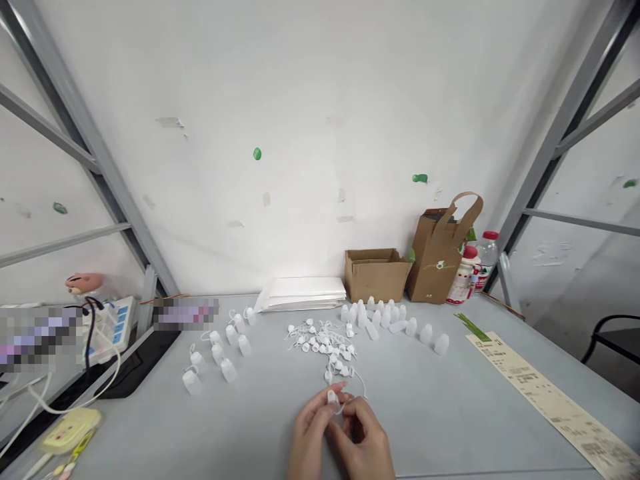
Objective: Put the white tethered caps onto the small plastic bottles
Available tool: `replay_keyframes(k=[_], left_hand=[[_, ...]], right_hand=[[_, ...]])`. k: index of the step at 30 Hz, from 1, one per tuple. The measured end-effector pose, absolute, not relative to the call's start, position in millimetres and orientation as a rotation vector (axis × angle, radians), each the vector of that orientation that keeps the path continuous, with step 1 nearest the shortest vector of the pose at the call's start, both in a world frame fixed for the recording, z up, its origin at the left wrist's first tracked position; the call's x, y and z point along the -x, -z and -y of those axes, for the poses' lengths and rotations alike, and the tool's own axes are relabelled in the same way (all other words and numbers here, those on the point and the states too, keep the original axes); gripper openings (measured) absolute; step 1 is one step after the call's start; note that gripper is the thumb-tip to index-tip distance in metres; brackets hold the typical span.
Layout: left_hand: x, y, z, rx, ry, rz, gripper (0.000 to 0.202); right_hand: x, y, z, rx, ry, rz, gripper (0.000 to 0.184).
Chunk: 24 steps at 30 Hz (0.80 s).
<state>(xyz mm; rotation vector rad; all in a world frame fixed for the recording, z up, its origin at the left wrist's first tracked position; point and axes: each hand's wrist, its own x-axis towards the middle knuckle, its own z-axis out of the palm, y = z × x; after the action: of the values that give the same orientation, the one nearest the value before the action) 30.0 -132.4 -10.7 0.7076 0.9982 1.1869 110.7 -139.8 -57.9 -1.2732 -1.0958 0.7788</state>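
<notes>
My left hand (314, 420) is closed around a small translucent plastic bottle (333, 398), its narrow top pointing up between thumb and fingers. Pinched fingers of my right hand (364, 433) meet the bottle's right side, with a thin white cord (339, 411) curving from the bottle into them. Just beyond both hands lies a loose pile of small white caps with cords (325, 343). Bottles without cords (385, 317) stand in a group at the back right, a few lying on their sides. Several bottles with caps and cords (228, 370) stand to the left.
Along the wall are a stack of white sheets or envelopes (303, 293), an open cardboard box (377, 280), a brown paper bag (435, 260) and bottles (487, 253). A long printed paper strip (545, 400) lies right. A power strip (117, 327) with cables sits left.
</notes>
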Motion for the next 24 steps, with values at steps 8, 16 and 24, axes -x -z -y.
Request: replay_keyframes(k=[8,16,24], left_hand=[[-26,7,131,-0.703,-1.158,-0.95,0.031],[-25,5,130,-0.671,-1.164,-0.875,0.034],[-24,9,128,-0.593,-1.141,-0.813,0.034]], right_hand=[[-117,56,139,1.275,-0.906,1.096,0.022],[-121,56,138,1.196,-0.967,1.026,0.022],[-120,51,139,1.166,-1.036,0.966,0.028]])
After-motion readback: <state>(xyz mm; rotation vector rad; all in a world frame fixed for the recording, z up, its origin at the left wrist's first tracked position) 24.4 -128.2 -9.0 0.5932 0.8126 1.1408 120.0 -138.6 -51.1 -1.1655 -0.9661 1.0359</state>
